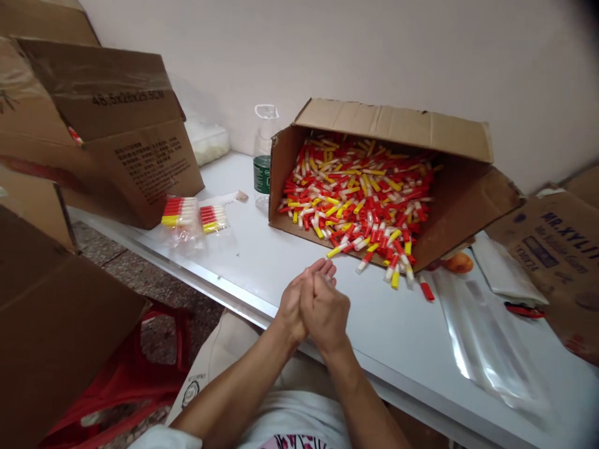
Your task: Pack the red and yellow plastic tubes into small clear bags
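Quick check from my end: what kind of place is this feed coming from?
Probably a small hand-packing workstation, not a home table. A tipped cardboard box spills hundreds of red, yellow and white tubes onto a white table, filled clear bags lie nearby, and more printed cartons crowd the edges.

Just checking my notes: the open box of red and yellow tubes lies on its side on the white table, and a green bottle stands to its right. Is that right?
Not quite. The head view shows the bottle standing left of the box, not right. The rest holds: the box lies on its side on the table, tubes spilling out.

Soft even light; edges warped, corners darkened.
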Demonstrator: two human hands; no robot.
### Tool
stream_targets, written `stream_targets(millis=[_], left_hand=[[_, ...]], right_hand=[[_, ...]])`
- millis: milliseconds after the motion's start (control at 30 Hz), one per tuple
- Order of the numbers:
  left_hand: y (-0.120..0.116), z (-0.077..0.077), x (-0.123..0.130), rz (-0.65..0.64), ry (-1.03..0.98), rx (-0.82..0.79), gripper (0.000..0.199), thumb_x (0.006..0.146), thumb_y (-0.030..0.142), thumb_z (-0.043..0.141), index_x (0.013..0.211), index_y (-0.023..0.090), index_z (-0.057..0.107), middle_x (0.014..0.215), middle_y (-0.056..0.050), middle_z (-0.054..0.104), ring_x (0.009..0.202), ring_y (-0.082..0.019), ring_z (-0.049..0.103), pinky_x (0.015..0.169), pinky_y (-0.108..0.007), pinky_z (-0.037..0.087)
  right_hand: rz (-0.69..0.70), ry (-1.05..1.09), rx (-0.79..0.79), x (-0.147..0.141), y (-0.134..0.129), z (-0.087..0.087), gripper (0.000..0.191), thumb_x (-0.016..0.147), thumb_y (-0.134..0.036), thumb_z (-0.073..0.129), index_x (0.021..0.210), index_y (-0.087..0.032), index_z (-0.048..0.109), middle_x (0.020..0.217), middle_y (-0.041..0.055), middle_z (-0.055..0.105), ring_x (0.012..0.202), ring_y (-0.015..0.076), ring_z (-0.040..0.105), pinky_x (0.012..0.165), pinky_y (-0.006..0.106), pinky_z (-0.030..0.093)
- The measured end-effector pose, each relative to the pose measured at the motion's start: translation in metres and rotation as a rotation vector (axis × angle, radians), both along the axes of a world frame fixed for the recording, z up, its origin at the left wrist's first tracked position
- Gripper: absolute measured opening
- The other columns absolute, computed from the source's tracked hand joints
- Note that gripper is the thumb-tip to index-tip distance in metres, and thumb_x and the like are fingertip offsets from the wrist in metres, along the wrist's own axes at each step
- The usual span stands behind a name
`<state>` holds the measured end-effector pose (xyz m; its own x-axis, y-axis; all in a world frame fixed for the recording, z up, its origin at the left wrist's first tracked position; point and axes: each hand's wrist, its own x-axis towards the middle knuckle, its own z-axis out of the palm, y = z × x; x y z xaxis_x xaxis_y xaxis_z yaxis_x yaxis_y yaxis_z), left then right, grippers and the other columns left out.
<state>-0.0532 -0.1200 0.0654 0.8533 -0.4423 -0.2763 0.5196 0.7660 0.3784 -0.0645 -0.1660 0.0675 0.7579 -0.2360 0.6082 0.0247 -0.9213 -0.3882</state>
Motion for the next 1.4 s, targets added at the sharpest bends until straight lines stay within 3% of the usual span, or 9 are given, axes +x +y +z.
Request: stream_targets(millis=[100, 333, 533, 667, 833, 967, 1067, 1200, 1400], left_hand=[[0.002, 0.001, -0.017, 0.022, -0.076, 0.019, 0.043, 0.065, 0.003, 0.052, 0.104, 0.014, 0.065, 0.113, -0.008, 0.066, 0.119, -0.022, 0.051, 0.106, -0.034, 0.035], [0.039, -0.003, -0.011, 0.01, -0.066, 0.222, 0.038, 0.073, 0.012, 0.061, 0.111, 0.013, 0.057, 0.116, -0.014, 0.062, 0.108, -0.025, 0.059, 0.095, -0.04, 0.045], [0.08, -0.01, -0.003, -0.128, -0.043, 0.472, 0.034, 0.076, 0.032, 0.067, 0.101, 0.01, 0.06, 0.094, -0.015, 0.068, 0.07, -0.021, 0.067, 0.061, -0.032, 0.054], [0.081, -0.021, 0.0, 0.013, 0.062, 0.516, 0.021, 0.081, 0.028, 0.061, 0.09, 0.009, 0.067, 0.098, -0.015, 0.069, 0.082, -0.018, 0.067, 0.072, -0.028, 0.053], [0.073, -0.025, 0.017, 0.15, 0.151, 0.266, 0.019, 0.086, 0.027, 0.053, 0.088, 0.013, 0.066, 0.102, -0.01, 0.068, 0.095, -0.018, 0.064, 0.088, -0.03, 0.049], [0.066, -0.026, 0.028, 0.16, 0.223, 0.185, 0.018, 0.089, 0.022, 0.047, 0.093, 0.015, 0.063, 0.109, -0.008, 0.065, 0.099, -0.017, 0.063, 0.089, -0.03, 0.05], [0.059, -0.029, 0.026, 0.132, 0.15, 0.133, 0.022, 0.089, 0.024, 0.045, 0.099, 0.017, 0.063, 0.115, -0.007, 0.063, 0.109, -0.016, 0.059, 0.093, -0.027, 0.047], [0.047, -0.027, 0.011, 0.086, 0.095, -0.012, 0.03, 0.091, 0.029, 0.039, 0.101, 0.015, 0.064, 0.119, -0.009, 0.062, 0.116, -0.018, 0.055, 0.099, -0.029, 0.044], [0.046, -0.017, -0.018, 0.132, 0.087, 0.054, 0.02, 0.09, 0.022, 0.049, 0.094, 0.012, 0.065, 0.108, -0.01, 0.067, 0.108, -0.019, 0.06, 0.096, -0.029, 0.047]], right_hand=[[-0.141, 0.125, 0.142, 0.034, -0.024, 0.009, 0.045, 0.093, -0.041, 0.032, 0.055, -0.022, 0.044, 0.051, 0.0027, 0.051, 0.049, 0.0172, 0.049, 0.051, 0.03, 0.031], [0.048, 0.271, 0.347, 0.089, -0.071, 0.016, 0.048, 0.089, -0.044, 0.037, 0.046, -0.024, 0.029, 0.045, -0.001, 0.032, 0.053, 0.018, 0.048, 0.058, 0.035, 0.037], [0.224, 0.326, 0.395, 0.096, -0.068, 0.024, 0.05, 0.084, -0.059, 0.038, 0.052, -0.021, 0.032, 0.052, -0.0033, 0.035, 0.056, 0.0104, 0.041, 0.059, 0.027, 0.035], [0.259, 0.347, 0.515, 0.103, -0.064, 0.015, 0.049, 0.086, -0.061, 0.033, 0.062, -0.02, 0.042, 0.058, -0.0014, 0.047, 0.06, 0.0108, 0.048, 0.057, 0.025, 0.038], [0.271, 0.352, 0.684, 0.066, -0.042, 0.004, 0.047, 0.092, -0.057, 0.019, 0.081, -0.019, 0.046, 0.062, 0.0021, 0.059, 0.051, 0.0117, 0.055, 0.048, 0.023, 0.042], [0.573, 0.113, 0.358, -0.005, 0.005, -0.004, 0.022, 0.094, -0.032, 0.034, 0.095, -0.02, 0.053, 0.076, 0.003, 0.066, 0.065, 0.0134, 0.061, 0.059, 0.025, 0.046], [0.758, -0.029, -0.005, -0.034, 0.033, -0.012, 0.028, 0.093, -0.027, 0.036, 0.073, -0.019, 0.055, 0.063, 0.003, 0.061, 0.058, 0.0147, 0.057, 0.056, 0.027, 0.041], [0.426, -0.072, -0.085, -0.013, 0.04, -0.02, 0.039, 0.092, -0.026, 0.039, 0.054, -0.02, 0.047, 0.051, 0.0014, 0.055, 0.049, 0.0129, 0.051, 0.051, 0.027, 0.033], [0.033, 0.316, 0.1, 0.067, 0.006, -0.014, 0.049, 0.094, -0.043, 0.032, 0.057, -0.02, 0.055, 0.057, 0.0049, 0.058, 0.054, 0.0165, 0.054, 0.054, 0.028, 0.034]])
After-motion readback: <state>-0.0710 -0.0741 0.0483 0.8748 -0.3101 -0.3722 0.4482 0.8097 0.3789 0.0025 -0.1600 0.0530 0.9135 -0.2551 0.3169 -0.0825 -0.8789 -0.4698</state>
